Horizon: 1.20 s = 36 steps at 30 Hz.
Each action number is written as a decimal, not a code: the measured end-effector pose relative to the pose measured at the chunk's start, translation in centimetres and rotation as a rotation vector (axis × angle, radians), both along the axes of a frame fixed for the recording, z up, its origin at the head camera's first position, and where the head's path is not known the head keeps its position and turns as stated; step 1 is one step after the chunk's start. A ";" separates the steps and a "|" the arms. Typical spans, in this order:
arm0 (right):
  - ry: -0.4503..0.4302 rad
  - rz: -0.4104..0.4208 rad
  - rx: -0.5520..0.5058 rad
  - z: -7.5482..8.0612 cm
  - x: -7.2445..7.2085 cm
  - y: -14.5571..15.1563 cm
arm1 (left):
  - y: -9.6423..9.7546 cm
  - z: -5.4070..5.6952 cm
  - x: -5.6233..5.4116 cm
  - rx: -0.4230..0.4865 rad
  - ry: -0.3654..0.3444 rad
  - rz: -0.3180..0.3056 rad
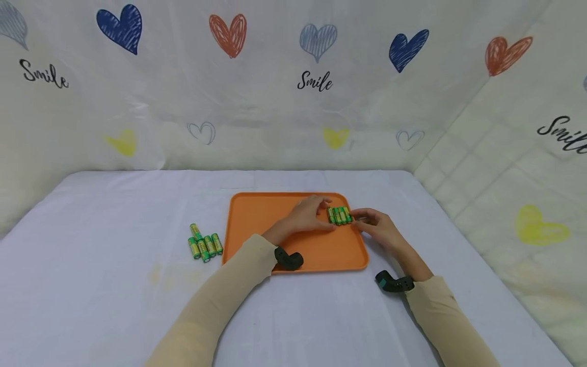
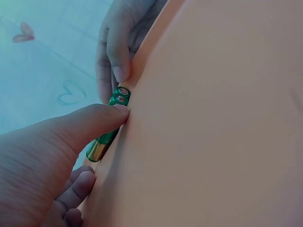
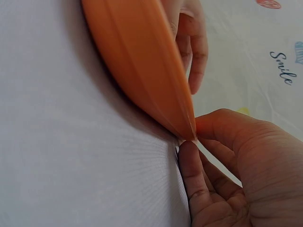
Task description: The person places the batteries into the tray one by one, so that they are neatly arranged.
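A row of green and gold batteries (image 1: 339, 215) lies side by side on the orange tray (image 1: 261, 214), by its right rim. At the row's left side is my left hand (image 1: 304, 213), its thumb at the near end and bent fingers at the far end. In the left wrist view the left thumb (image 2: 97, 122) overlaps the batteries (image 2: 110, 124). My right hand (image 1: 380, 228) is at the row's right side, fingertips right at the tray rim. Seen from the right wrist, the right hand's (image 3: 227, 165) fingertips meet at the tray rim (image 3: 161, 80); the batteries are hidden there.
More loose green batteries (image 1: 204, 246) lie on the white tablecloth (image 1: 114, 265) just left of the tray. Behind the table hangs a pale sheet (image 1: 270, 102) printed with hearts and words. A dark band (image 1: 289, 259) sits on each wrist.
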State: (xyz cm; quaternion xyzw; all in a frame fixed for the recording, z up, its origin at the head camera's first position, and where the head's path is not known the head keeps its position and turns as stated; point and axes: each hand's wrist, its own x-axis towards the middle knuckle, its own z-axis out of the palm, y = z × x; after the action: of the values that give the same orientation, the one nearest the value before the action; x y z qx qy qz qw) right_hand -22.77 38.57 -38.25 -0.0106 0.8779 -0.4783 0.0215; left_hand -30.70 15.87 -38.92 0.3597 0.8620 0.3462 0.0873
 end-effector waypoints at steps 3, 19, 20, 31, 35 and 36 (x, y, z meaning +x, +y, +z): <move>0.001 0.000 0.002 0.1 0.1 0.0 | -0.2 0.2 0.1 0.020 -0.033 -0.013; 0.012 0.003 -0.002 0.0 0.1 -0.1 | -1.6 1.5 0.8 0.072 -0.058 -0.077; 0.014 0.006 0.000 0.0 0.1 -0.1 | -1.8 1.6 0.8 0.080 -0.050 -0.083; 0.008 -0.008 0.038 -0.2 0.0 -0.2 | -3.6 2.9 1.8 0.112 0.027 -0.096; 0.007 -0.001 0.047 -0.1 -0.1 -0.1 | -4.4 3.5 2.3 0.104 0.025 -0.090; 0.005 0.000 0.049 -0.1 0.0 -0.1 | -4.6 3.6 2.4 0.101 0.029 -0.087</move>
State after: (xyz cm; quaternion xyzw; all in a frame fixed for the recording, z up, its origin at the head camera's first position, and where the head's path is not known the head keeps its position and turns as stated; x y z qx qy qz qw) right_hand -22.81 38.47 -38.36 -0.0111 0.8894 -0.4566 0.0193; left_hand -28.32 11.31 -35.31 0.4058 0.8283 0.3797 0.0715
